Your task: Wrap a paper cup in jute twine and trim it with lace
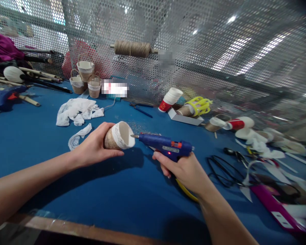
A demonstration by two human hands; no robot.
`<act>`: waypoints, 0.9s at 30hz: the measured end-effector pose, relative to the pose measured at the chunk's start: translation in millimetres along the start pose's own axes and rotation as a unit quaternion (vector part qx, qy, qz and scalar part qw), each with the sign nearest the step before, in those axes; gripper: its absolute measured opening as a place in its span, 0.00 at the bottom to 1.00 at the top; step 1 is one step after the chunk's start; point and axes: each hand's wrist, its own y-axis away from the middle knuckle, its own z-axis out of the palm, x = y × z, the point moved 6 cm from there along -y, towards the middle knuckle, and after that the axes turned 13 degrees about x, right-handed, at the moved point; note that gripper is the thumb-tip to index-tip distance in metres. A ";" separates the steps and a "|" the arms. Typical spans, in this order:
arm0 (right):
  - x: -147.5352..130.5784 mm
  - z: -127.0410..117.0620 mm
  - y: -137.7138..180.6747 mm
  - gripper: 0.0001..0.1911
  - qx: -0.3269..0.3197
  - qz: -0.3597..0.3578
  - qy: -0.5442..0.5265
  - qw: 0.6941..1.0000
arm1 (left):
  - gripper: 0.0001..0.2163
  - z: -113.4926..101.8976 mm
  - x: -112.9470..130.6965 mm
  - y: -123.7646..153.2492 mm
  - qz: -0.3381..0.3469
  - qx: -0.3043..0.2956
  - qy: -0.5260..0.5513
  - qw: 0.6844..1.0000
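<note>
My left hand (99, 144) is wrapped round a small paper cup (118, 136) covered in brown twine with a white lace band at its rim. The cup is tilted, its mouth facing right. In my right hand (180, 168) is a blue hot glue gun (165, 143) with a small red light lit. Its metal nozzle points left and meets the cup's rim in the picture; whether it touches, I cannot tell. Behind my left hand lie a loose strip of white lace (78, 137) and a heap of lace (78, 110).
Three finished twine baskets (86, 69) stand at the back left, near a second glue gun (9, 98). Pliers (141, 109) lie mid-table. Stacked paper cups (170, 99) stand behind. Black cables (224, 172) and a purple power strip (275, 207) are at right. A twine spool (132, 48) hangs on the mesh.
</note>
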 end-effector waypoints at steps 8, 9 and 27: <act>-6.5 0.2 3.0 0.18 -0.037 0.016 -0.025 0.999 | 0.25 -1.8 0.9 -0.9 0.020 -0.005 -0.021 1.000; -7.1 -1.2 2.7 0.17 -0.027 0.013 -0.029 0.999 | 0.26 -2.0 1.4 -0.9 0.025 -0.008 -0.022 0.999; -9.6 -2.0 3.7 0.16 -0.027 0.013 -0.008 1.000 | 0.24 -3.3 4.7 -1.5 0.069 -0.001 -0.024 0.997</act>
